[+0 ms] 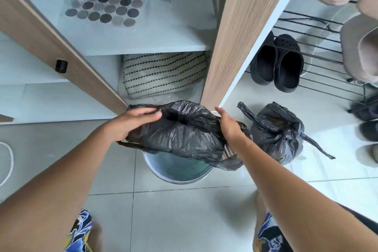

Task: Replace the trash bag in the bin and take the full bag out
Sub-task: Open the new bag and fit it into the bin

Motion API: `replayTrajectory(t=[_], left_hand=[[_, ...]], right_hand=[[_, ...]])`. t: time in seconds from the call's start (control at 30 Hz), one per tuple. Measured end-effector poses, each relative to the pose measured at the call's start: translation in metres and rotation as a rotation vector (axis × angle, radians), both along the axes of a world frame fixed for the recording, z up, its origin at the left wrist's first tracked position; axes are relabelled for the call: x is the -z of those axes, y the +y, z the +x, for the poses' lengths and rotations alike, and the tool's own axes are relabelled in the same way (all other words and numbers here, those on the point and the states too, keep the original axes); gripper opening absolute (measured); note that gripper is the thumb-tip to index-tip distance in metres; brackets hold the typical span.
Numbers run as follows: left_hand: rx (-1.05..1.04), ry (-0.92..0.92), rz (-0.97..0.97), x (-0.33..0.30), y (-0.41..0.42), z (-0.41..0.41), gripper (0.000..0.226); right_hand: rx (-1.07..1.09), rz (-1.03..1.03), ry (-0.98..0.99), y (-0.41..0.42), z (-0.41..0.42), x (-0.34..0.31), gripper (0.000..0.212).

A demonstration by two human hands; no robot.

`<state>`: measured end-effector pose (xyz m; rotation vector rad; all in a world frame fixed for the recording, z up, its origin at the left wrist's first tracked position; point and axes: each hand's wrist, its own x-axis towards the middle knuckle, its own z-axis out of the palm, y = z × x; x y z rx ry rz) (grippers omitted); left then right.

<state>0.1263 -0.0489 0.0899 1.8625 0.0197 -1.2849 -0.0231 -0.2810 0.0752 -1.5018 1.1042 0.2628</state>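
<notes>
Over the bin (pixel 180 172), both hands held a new bag (pixel 180 135) spread out w/ its mouth puckered toward the far side. Left hand (pixel 135 124) gripped the bag's left edge, thumb on top, fingers curled under the plastic. Right hand (pixel 230 127) gripped the right edge, fingers wrapped down into the folds; can't tell how tightly. Bag covered most of the bin's far rim; only the near part of the rim and pale blue inside showed. Bin stood on the tile floor (pixel 184 221), center frame, between the person's feet.

Full bag (pixel 276 135) sat on the floor just right of the bin, tied at the top, handles sticking out left and right. It looked apart from the right wrist, tho close.

Far side: open cabinet w/ a dotted mat (pixel 163 73) on the low shelf and a sheet of round tiles (pixel 110 0) on the shelf above. Wood door (pixel 237 32) stood open btwn cabinet and a wire shoe rack (pixel 323 80) at far right, black clogs (pixel 278 63) on it. Patterned shorts (pixel 79 231) showed at the near edge.
</notes>
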Motion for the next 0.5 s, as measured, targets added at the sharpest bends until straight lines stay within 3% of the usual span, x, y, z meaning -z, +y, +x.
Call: replayTrajectory(t=[0.07, 0.17, 0.3, 0.43, 0.5], left_hand=[[-0.156, 0.157, -0.056, 0.007, 0.009, -0.001, 0.099], [-0.424, 0.298, -0.074, 0.026, 0.024, -0.003, 0.075], [-0.747, 0.4, -0.096, 0.047, 0.036, -0.013, 0.048], [-0.759, 0.437, -0.073, 0.045, 0.031, -0.031, 0.042], [-0.774, 0.358, 0.009, 0.037, 0.026, -0.036, 0.038]], right_hand=[[0.108, 0.096, -0.007, -0.002, -0.004, 0.01, 0.048], [0.382, 0.366, -0.083, -0.004, -0.015, 0.023, 0.05], [0.623, 0.507, -0.086, -0.011, -0.034, 0.031, 0.045], [0.768, 0.637, -0.052, -0.022, -0.05, 0.026, 0.047], [0.791, 0.619, 0.042, -0.025, -0.051, 0.016, 0.042]])
